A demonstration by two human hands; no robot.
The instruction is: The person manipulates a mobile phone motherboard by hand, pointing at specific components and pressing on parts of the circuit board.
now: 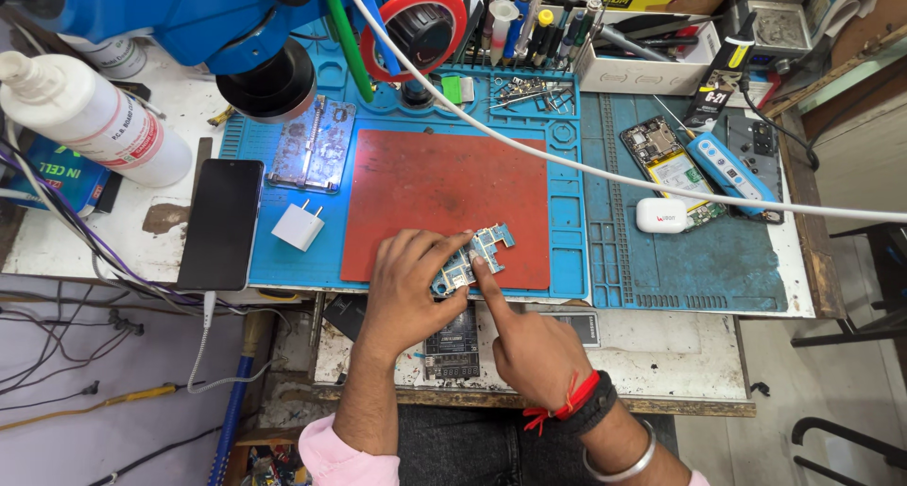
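A small blue-green phone circuit board [484,252] lies at the near edge of a red mat [444,188] on a blue work mat [567,212]. My left hand [411,292] grips the board's left end between thumb and fingers. My right hand [529,340] has its index finger stretched out, the tip pressing on the board's middle; the other fingers are curled. An opened phone [452,342] lies face down under my hands near the bench's front edge.
A black phone [222,221] on a cable, a white charger plug [299,226] and a metal board holder [313,146] lie left. A blue microscope [227,33] hangs above. At right are another opened phone [669,165], a white earbud case [660,215] and a white cable [605,170].
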